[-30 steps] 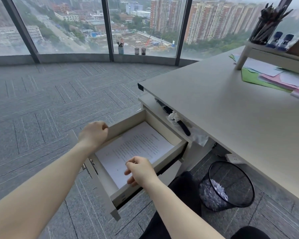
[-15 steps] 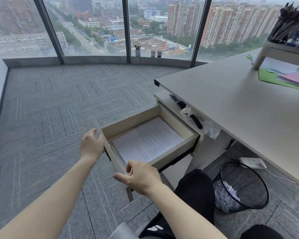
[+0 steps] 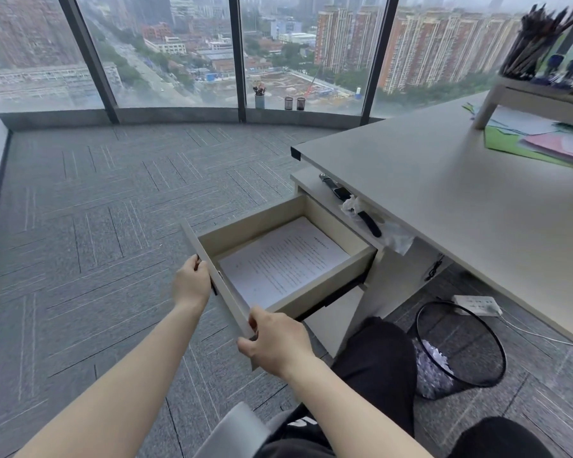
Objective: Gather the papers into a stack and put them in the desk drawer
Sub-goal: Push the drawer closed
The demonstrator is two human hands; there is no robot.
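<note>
**Now both our hands sit on the drawer front, papers inside**

Clearly, the desk drawer (image 3: 280,256) stands pulled out from the pedestal under the desk (image 3: 450,206), and our stack of printed papers (image 3: 283,259) lies flat on its bottom, text side up, edges roughly square with the drawer walls. Our left hand (image 3: 191,281) curls over the far end of the drawer's front panel, fingers wrapped round its edge. Our right hand (image 3: 275,343) closes on the near corner of the same panel, thumb on the outer face and fingers hooked over the top.

On the pedestal's top, just right of the drawer, we see a wristwatch (image 3: 341,192) beside a crumpled tissue (image 3: 353,204). A black mesh wastebasket (image 3: 460,352) with shredded paper stands on the carpet under the desk, near our knee, and a white power strip (image 3: 477,305) lies just beyond it. Far right on the desktop, coloured sheets (image 3: 530,143) lie under a small riser shelf (image 3: 540,100) holding a pencil cup (image 3: 530,44).
</note>
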